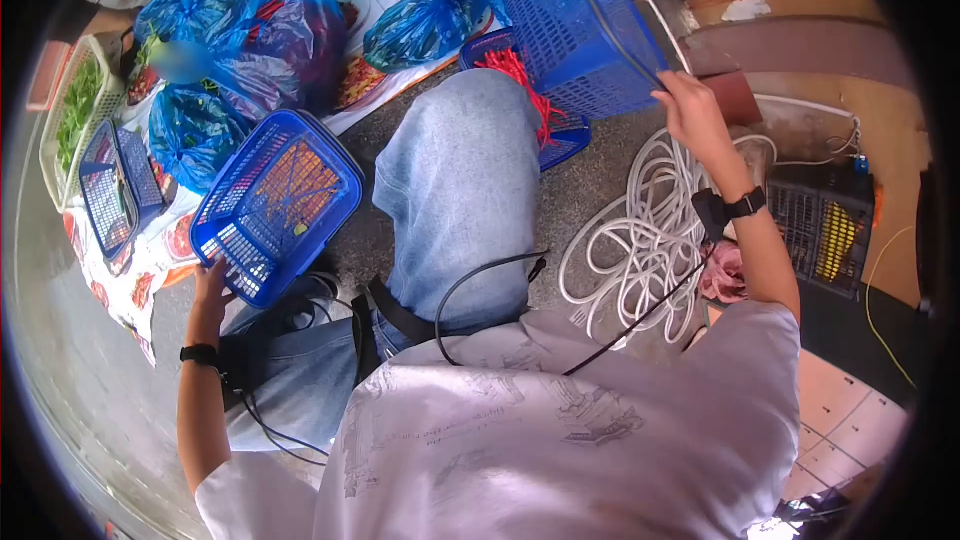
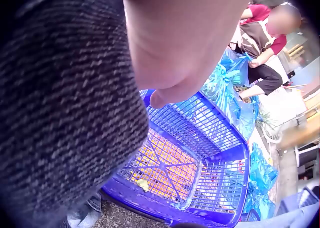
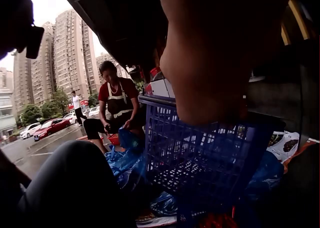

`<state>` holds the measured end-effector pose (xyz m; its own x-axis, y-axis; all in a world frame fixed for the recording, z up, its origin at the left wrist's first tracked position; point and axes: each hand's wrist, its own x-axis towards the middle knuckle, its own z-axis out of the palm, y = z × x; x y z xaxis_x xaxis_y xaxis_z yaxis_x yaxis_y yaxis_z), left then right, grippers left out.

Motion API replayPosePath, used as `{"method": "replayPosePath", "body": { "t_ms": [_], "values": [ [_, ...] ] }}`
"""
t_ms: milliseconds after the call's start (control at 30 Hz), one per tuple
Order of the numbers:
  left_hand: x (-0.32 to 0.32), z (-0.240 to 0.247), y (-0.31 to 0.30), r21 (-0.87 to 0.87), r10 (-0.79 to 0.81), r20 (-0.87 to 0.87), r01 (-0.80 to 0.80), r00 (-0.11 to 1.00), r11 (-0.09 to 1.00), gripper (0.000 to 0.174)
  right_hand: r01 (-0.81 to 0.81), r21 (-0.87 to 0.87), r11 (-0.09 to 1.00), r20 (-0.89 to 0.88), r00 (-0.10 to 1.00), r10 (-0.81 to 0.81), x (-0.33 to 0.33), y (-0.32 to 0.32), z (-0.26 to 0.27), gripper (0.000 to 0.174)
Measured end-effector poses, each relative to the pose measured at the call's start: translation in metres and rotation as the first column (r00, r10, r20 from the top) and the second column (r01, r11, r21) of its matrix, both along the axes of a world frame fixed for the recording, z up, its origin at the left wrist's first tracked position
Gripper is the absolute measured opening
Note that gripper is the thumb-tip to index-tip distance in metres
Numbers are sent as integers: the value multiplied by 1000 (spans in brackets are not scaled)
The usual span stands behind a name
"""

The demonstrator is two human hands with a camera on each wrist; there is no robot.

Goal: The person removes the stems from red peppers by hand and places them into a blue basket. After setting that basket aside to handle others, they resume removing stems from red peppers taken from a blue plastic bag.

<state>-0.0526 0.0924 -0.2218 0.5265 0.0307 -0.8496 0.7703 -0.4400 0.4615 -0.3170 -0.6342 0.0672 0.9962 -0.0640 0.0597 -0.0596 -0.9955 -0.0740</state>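
Note:
The left hand grips the near rim of a blue plastic basket, tilted at the left of the knee; a small yellow-green scrap lies in it. At the upper right the right hand holds the rim of another blue basket, tipped on its side above a third blue basket with red chillies in and over it. In the right wrist view the held basket hangs below the hand, whose fingertips are hidden.
Blue plastic bags and a smaller basket stand at the left on a printed sheet. A coiled white hose and a dark crate lie at the right. Another person sits beyond the bags.

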Motion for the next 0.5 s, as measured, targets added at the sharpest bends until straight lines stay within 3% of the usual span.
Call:
{"method": "replayPosePath", "body": {
  "t_ms": [167,233,267,300,367,400,467,500],
  "values": [
    [2,8,12,-166,-133,-81,118,988,979,55,-111,-112,988,-115,989,98,-23,-19,-70,34],
    [-7,4,29,-189,-116,26,119,993,975,61,-175,-149,973,-119,980,158,-31,-23,-92,38],
    [-4,0,45,-234,-266,70,275,961,933,57,-161,-152,975,-114,983,144,-33,-23,-96,38],
    [-4,21,26,-176,-101,-30,94,994,980,47,-173,-174,969,-89,983,160,-34,-22,-100,37],
    [-12,44,22,13,-491,150,495,858,869,43,-176,-190,966,-65,984,167,-42,-17,-103,36],
    [-9,49,22,16,-498,149,501,854,865,43,-207,-180,962,-69,978,198,-47,-14,-101,34],
    [-4,56,26,167,-640,355,627,682,761,44,-269,-191,944,-92,962,256,-60,-16,-103,32],
    [10,48,33,16,-409,350,431,843,902,48,-267,-188,945,-91,963,254,-66,-19,-104,32]
  ]
}}
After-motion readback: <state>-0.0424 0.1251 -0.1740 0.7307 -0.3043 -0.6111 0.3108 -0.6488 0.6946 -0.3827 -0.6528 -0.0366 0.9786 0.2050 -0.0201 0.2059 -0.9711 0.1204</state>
